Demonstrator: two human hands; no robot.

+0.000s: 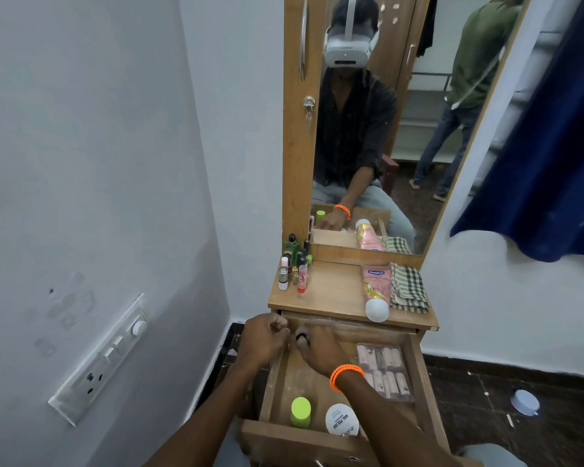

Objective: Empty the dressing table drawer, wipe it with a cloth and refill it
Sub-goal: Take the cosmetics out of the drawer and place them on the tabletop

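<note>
The wooden drawer (422, 375) is pulled out under the dressing table top (334, 291). Both hands reach into its back left corner. My left hand (262, 340) is curled into a fist over the drawer's left wall, and nothing shows in it. My right hand (319, 350), with an orange wristband, closes on a small dark-ringed bottle (300, 337). A green-capped bottle (300, 411), a white hair polish jar (340, 422) and a clear pack of tubes (385, 369) lie in the drawer. A checked cloth (408, 288) lies folded on the top.
A pink lotion tube (375, 291) lies beside the cloth, and several small bottles (295, 267) stand at the top's left back. The mirror (385, 129) rises behind. A switch panel (98, 358) is on the left wall, a blue curtain (547, 163) hangs right, and a round lid (524, 402) lies on the floor.
</note>
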